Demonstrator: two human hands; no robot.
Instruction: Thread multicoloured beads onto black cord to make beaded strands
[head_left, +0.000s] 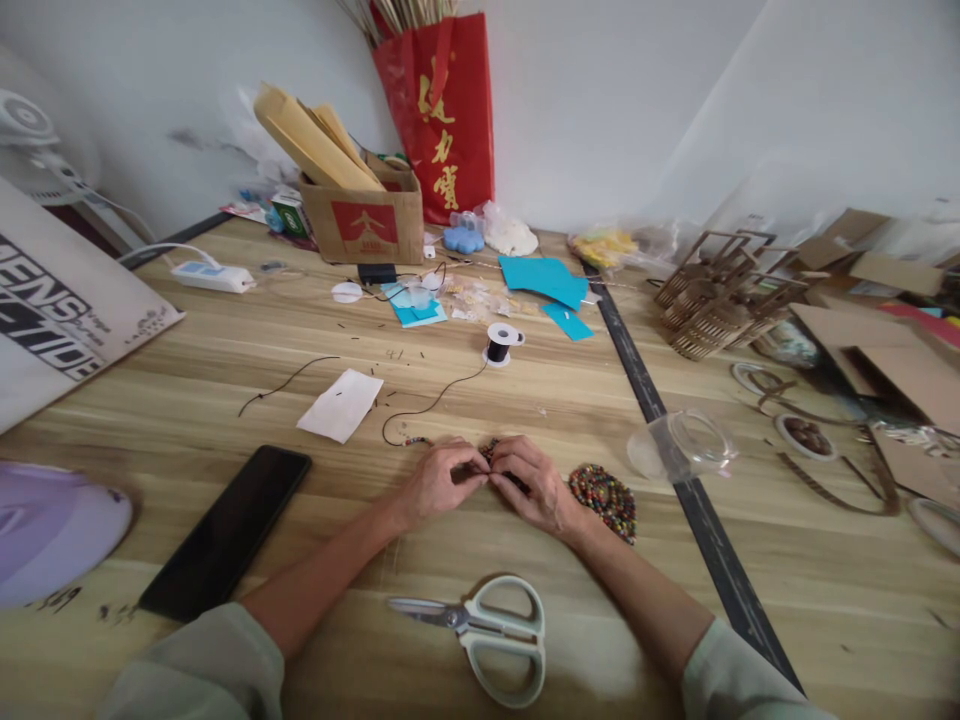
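Observation:
My left hand and my right hand meet above the table, thumbs and forefingers pinched together at the tips. They hold a thin dark beaded cord; small multicoloured beads show beside my left hand and again behind the right fingertips. The exact spot they pinch is too small to make out. From the beads, black cord curves back to a white spool. A coiled heap of multicoloured beads lies right of my right wrist. Scissors with pale green handles lie in front of me, blades pointing left.
A black phone and a white paper piece lie to the left. Clear plastic containers and small woven baskets stand right. At the back are blue cards, a cardboard box and a red bag.

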